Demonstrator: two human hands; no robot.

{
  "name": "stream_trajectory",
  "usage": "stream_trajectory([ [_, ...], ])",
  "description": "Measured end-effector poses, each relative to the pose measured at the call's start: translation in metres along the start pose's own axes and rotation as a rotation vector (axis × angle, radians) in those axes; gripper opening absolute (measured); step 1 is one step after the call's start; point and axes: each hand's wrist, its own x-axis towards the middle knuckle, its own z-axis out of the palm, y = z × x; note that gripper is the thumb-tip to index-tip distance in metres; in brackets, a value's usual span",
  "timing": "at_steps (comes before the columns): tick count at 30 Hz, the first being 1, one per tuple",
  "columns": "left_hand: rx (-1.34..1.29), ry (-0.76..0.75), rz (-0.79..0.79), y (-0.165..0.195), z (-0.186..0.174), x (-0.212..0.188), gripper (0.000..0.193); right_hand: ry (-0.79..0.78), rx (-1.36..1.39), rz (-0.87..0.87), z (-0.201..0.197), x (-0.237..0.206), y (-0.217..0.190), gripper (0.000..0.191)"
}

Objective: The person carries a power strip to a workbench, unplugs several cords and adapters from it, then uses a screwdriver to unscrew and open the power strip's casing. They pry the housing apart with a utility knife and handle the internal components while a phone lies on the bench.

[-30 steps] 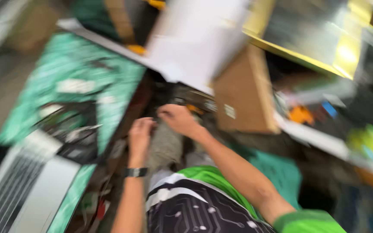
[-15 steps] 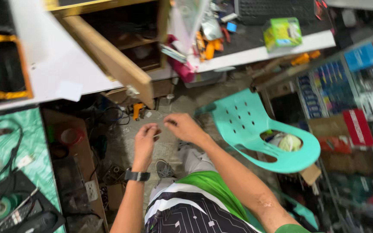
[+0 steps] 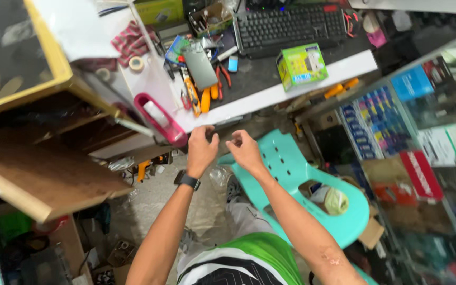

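My left hand [image 3: 202,149] and my right hand [image 3: 245,149] are raised side by side in front of me, fingers curled, a small gap between them. Whether something thin is pinched between the fingertips cannot be told. A black watch [image 3: 187,180] sits on my left wrist. Both hands hover just below the front edge of a white-edged desk [image 3: 291,87], above a turquoise plastic chair [image 3: 296,184]. On the desk beyond them lie a grey phone [image 3: 199,65], orange-handled tools [image 3: 207,97], a black keyboard [image 3: 290,26] and a green box [image 3: 302,64].
A pink tray [image 3: 160,119] sits at the desk's left end, beside tape rolls [image 3: 136,64]. A wooden shelf unit [image 3: 43,163] juts out at left. A glass display case [image 3: 423,148] with packaged goods stands at right. Clutter lies on the floor.
The view has swung from the green mat and laptop toward the desk and chair. Both hands have stayed together in front of me, now raised near the desk edge.
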Motion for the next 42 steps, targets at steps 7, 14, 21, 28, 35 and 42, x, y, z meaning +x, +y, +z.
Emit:
stream_trajectory([
  [7, 0.468, 0.073, -0.099, -0.011, 0.061, 0.099, 0.05, 0.011, -0.164, -0.205, -0.012, 0.136, -0.013, 0.072],
  [14, 0.657, 0.054, -0.194, -0.034, 0.083, 0.131, 0.046, 0.068, -0.279, -0.34, 0.036, 0.223, -0.067, 0.1],
  [21, 0.455, 0.042, -0.335, -0.041, 0.094, 0.128, 0.034, -0.125, -0.379, -0.146, 0.058, 0.266, -0.078, 0.112],
  [28, 0.173, -0.018, -0.455, -0.02, 0.068, 0.084, 0.033, -0.05, 0.058, -0.353, -0.001, 0.283, -0.025, 0.098],
  [35, 0.114, 0.043, -0.364, 0.001, 0.049, 0.038, 0.04, 0.037, -0.233, -0.043, -0.038, 0.254, 0.039, 0.105],
  [42, 0.091, 0.07, -0.331, 0.006, 0.052, 0.032, 0.039, 0.012, -0.459, 0.033, -0.037, 0.23, 0.044, 0.107],
])
